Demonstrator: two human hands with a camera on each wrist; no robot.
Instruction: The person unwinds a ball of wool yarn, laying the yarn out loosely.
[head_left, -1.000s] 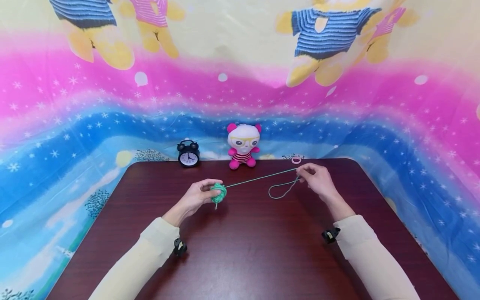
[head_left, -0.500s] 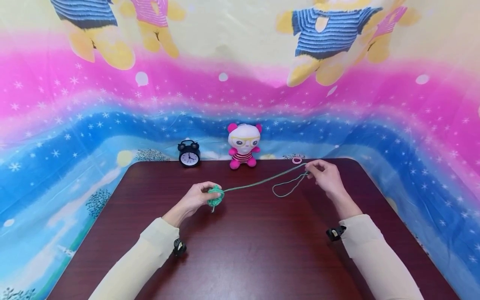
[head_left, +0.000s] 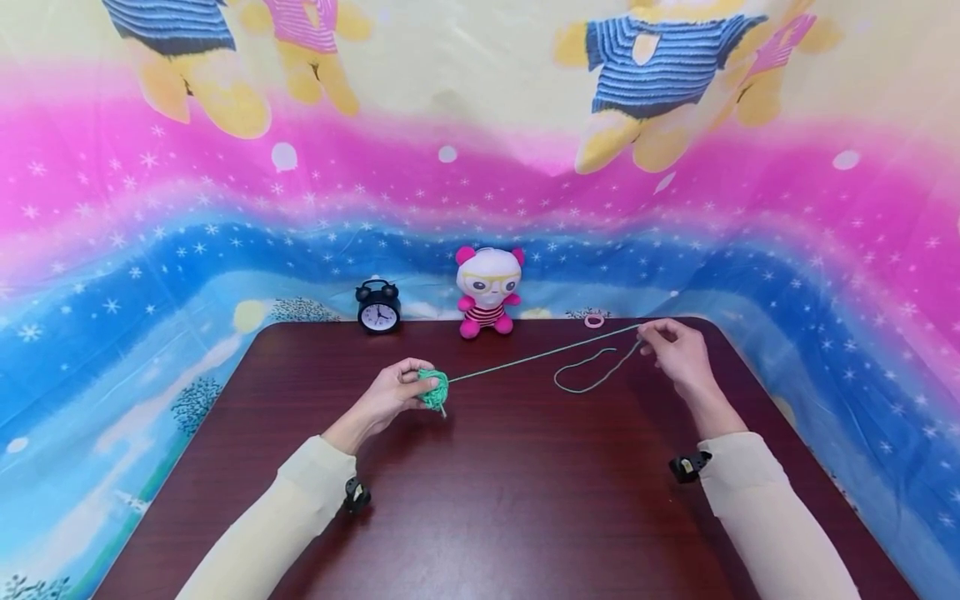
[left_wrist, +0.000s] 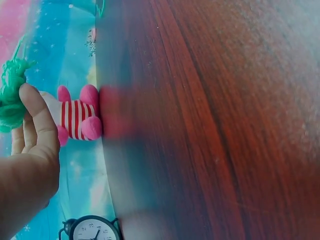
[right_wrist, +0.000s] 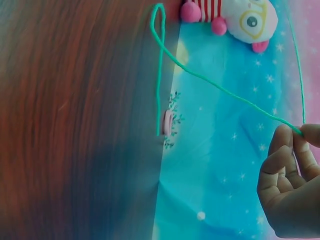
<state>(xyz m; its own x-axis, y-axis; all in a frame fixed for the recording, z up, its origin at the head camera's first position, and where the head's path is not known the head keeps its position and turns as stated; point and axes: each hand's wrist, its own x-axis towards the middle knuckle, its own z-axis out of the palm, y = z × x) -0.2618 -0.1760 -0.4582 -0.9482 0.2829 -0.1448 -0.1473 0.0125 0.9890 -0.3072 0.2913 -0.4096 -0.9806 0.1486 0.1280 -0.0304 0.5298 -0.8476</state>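
My left hand [head_left: 390, 395] holds a small ball of green yarn [head_left: 434, 389] between thumb and fingers, over the left middle of the table. In the left wrist view the thumb presses on the near side of the yarn ball [left_wrist: 12, 95]. A taut strand [head_left: 540, 356] runs from the ball up to my right hand [head_left: 678, 352], whose thumb and forefinger pinch it near the table's back right. Past the pinch, the loose tail of the strand [right_wrist: 215, 85] hangs out in a curve, its free end showing in the right wrist view.
At the table's [head_left: 480, 500] back edge stand a black alarm clock [head_left: 378, 308] and a pink and white panda plush [head_left: 488, 292]. A small pink ring [head_left: 594, 321] lies at that edge, left of my right hand. A printed cloth [head_left: 480, 192] surrounds the back and sides.
My right hand has moved to the right, lengthening the strand between the hands. The strand sagged half a second ago and is taut now. The tail's end has come away from the right hand.
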